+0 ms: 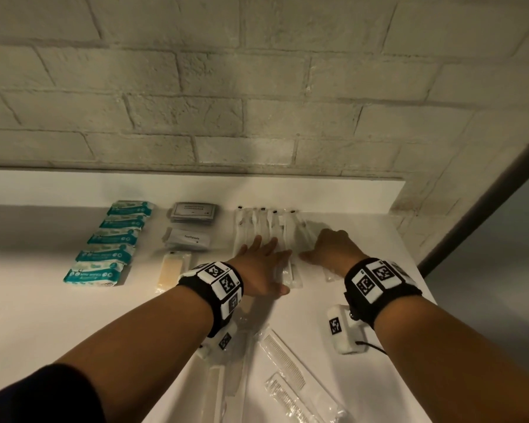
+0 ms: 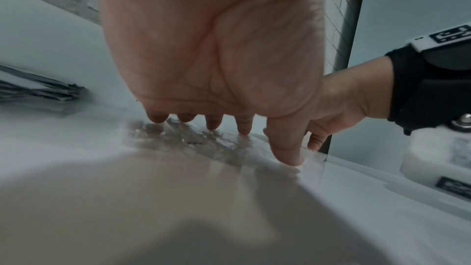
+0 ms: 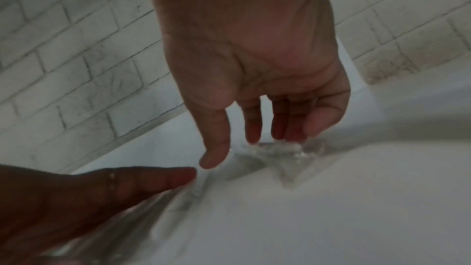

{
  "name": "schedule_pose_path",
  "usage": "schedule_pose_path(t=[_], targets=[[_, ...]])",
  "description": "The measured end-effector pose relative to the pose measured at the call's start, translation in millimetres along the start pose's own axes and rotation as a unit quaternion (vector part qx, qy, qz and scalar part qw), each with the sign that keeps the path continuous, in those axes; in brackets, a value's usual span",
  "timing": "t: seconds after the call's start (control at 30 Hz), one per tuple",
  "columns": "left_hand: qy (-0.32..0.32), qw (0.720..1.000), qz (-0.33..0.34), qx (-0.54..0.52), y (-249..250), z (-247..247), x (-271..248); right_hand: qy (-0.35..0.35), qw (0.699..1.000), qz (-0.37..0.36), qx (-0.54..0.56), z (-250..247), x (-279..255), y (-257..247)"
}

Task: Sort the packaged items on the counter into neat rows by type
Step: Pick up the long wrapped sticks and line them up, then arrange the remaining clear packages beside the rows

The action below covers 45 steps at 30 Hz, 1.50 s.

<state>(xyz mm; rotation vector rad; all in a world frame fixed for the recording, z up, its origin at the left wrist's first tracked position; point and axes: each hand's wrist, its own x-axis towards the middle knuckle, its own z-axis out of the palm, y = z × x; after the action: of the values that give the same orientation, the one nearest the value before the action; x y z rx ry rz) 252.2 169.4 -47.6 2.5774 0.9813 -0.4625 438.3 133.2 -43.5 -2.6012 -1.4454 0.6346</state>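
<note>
Clear-wrapped toothbrushes side by side; teal wipe packs rowed.

- The counter runs along the brick wall at 12 o'clock.
- At 9 o'clock, the wipe packs lie in one column running from the wall toward the near edge.
- Just right of them, a stack of sachets lies nearest the wall, the toothpaste packet before it, and a soap bar packet nearest the person.
- At 12 o'clock, the wrapped toothbrushes lie side by side, heads to the wall.
- The left hand rests flat on their near ends; the right hand rests at 3 o'clock of it, on the row's right side.
- At 6 o'clock, the wrapped combs lie between the forearms.
</note>
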Motion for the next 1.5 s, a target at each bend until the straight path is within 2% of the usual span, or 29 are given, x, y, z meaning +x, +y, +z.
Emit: schedule_pose_path(t=[0.17,0.3,0.4,0.57,0.73,0.87,0.9,0.93,1.0,1.1,1.17,1.33,1.4,1.5], targets=[[0.004,1.000,-0.002,-0.004,0.2,0.3,0.7,0.028,0.997,-0.054,-0.045,1.0,1.5,-1.2],[0.006,1.000,-0.001,-0.010,0.3,1.1,1.8,0.015,0.988,-0.118,-0.103,7.3,1.5,-7.6],[0.011,1.000,-0.003,-0.022,0.9,0.4,2.3,0.007,0.985,-0.141,-0.100,10.1,3.4,-18.0],[0.020,1.000,-0.005,-0.020,0.8,0.1,3.2,0.004,0.986,-0.134,-0.097,11.3,5.9,-19.3],[0.044,0.998,-0.016,-0.031,5.9,-5.0,-6.9,0.001,0.993,-0.101,0.064,1.1,-17.4,-8.4],[0.129,0.991,0.034,-0.031,6.5,-9.9,-42.4,-0.018,0.992,-0.115,0.043,-1.1,-62.5,11.6],[0.132,0.989,0.055,-0.028,6.7,-9.4,-57.4,-0.025,0.991,-0.123,0.038,-0.7,-78.6,16.9],[0.114,0.991,0.074,-0.022,7.2,-9.2,-72.0,-0.037,0.991,-0.126,0.037,-0.4,-93.2,20.4],[0.038,0.994,0.098,0.005,13.4,-2.6,-104.0,-0.078,0.988,-0.132,0.016,2.4,-127.9,20.7],[-0.063,0.991,0.096,0.075,27.3,19.7,-138.8,-0.115,0.976,-0.150,-0.110,18.6,-170.1,13.3],[-0.059,0.987,0.094,0.117,34.8,35.2,-149.0,-0.107,0.975,-0.135,-0.140,32.3,-185.0,10.0],[0.053,0.991,0.054,0.112,48.7,45.9,-149.0,-0.082,0.984,-0.053,-0.147,31.9,-191.9,23.9],[0.055,0.993,0.030,0.097,52.2,49.6,-145.7,-0.080,0.987,-0.029,-0.134,27.4,-197.4,35.9],[0.012,0.993,0.029,0.112,51.1,51.7,-142.9,-0.073,0.989,-0.010,-0.126,29.3,-207.1,46.9]])
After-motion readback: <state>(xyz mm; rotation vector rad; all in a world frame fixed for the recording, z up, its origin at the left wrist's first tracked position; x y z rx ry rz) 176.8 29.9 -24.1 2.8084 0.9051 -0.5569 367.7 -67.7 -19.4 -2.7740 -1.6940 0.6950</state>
